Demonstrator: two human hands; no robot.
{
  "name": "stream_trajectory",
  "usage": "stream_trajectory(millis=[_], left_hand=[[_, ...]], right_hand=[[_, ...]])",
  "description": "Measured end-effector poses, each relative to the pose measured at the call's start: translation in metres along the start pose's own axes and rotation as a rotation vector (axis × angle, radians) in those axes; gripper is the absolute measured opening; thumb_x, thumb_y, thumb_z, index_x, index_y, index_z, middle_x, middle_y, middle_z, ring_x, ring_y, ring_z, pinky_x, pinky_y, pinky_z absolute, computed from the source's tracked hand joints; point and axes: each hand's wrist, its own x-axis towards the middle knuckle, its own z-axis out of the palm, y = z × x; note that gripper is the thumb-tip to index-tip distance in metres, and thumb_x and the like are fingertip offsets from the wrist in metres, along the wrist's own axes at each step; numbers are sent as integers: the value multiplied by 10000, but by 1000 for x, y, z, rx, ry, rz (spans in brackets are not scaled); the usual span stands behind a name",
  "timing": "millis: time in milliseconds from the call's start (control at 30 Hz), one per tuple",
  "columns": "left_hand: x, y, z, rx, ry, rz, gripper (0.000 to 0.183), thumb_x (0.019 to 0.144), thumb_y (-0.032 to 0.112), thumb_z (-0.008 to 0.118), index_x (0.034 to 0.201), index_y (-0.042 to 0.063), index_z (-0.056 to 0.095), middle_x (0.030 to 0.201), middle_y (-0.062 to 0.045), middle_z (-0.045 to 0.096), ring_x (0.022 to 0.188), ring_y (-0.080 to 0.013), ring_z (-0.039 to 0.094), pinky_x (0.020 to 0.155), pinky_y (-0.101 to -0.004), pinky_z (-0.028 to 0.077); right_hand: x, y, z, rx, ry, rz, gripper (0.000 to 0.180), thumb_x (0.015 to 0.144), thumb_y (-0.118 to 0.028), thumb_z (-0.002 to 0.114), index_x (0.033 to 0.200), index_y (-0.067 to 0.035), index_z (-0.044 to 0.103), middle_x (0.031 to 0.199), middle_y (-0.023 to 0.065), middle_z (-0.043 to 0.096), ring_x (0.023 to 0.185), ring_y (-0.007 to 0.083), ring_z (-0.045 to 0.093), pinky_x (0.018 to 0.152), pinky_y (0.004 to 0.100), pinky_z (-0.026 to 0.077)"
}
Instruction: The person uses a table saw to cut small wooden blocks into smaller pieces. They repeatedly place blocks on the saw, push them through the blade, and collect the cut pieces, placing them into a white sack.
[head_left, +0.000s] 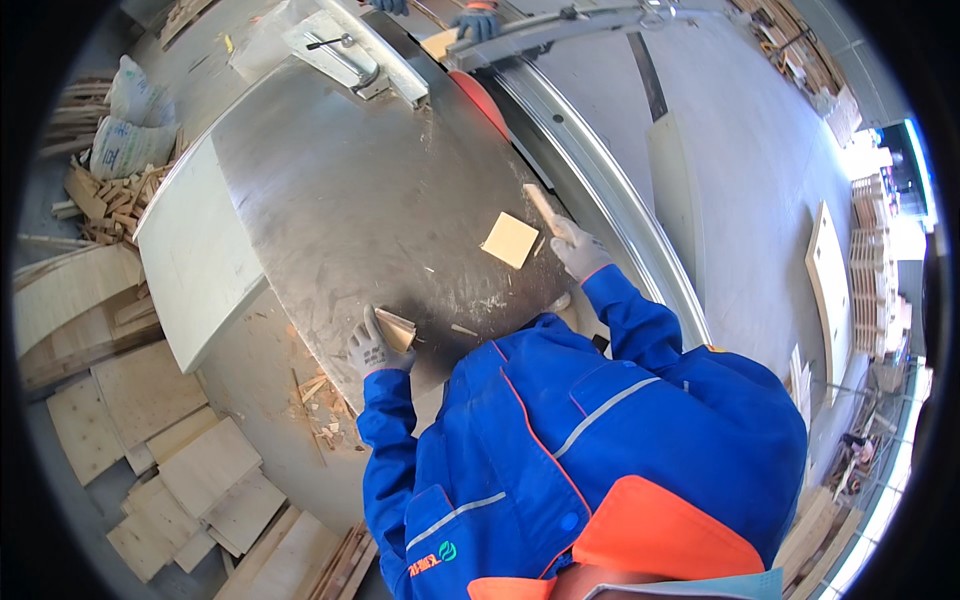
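My left hand (377, 346), in a grey work glove, grips a few small wood pieces (397, 329) at the near left part of the dark metal saw table (322, 172). Further right, my right hand (581, 251), gloved alike, holds a narrow wood stick (541, 204) that points away from me, close to the table's right edge. Between the hands, nearer the right one, a square wood block (510, 240) lies on the table. Thin wood slivers and sawdust are scattered about it.
A red blade guard (481, 105) sits beside the sliding rail (600, 161). At the far end, a co-worker's gloved hand (477, 24) is by a wood piece (439, 45) and the crosscut fence. A metal rip fence (375, 56) stands far left. Plywood panels (210, 465) and offcuts lie on the floor at left.
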Motion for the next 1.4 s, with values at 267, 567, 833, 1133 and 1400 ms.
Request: stream_trajectory(millis=[267, 567, 833, 1133, 1400], left_hand=[[-2, -6, 3, 26, 12, 57, 1168, 536, 336, 844, 1519, 148, 242, 1258, -161, 502, 1135, -371, 503, 950, -487, 450], [-2, -5, 2, 29, 28, 38, 1133, 566, 350, 816, 1520, 146, 240, 1274, -176, 498, 1151, -388, 499, 960, -507, 450], [-3, -2, 1, 20, 18, 28, 1115, 574, 358, 813, 1519, 155, 257, 1303, -172, 499, 1180, -378, 498, 984, -503, 434], [-3, -4, 6, 35, 68, 39, 1135, 577, 382, 834, 1523, 165, 246, 1242, -164, 502, 1151, -370, 497, 964, -499, 440], [-4, 1, 4, 7, 93, 35, 1151, 589, 424, 837, 1528, 145, 233, 1241, -176, 500, 1141, -377, 503, 949, -512, 448]], right_hand=[[-52, 19, 54, -137, 14, -34, 529, 884, -344, 572, 1343, -84, 534, 1108, 274, 651, 1042, 422, 629, 912, 491, 486], [-55, -59, 120, -77, -481, -381, 535, 908, -314, 599, 1385, -91, 506, 1037, 203, 690, 802, 293, 687, 762, 399, 520], [-63, -72, 59, -181, -542, -116, 546, 870, -323, 605, 1370, -114, 532, 985, 166, 696, 818, 295, 687, 760, 399, 522], [-52, -58, 66, -367, -745, -375, 509, 766, -322, 604, 1238, -138, 650, 1099, 175, 693, 990, 353, 664, 852, 445, 502], [-40, -78, 99, -276, -794, -344, 502, 779, -322, 627, 1250, -150, 650, 1004, 139, 720, 921, 283, 683, 825, 396, 500]])
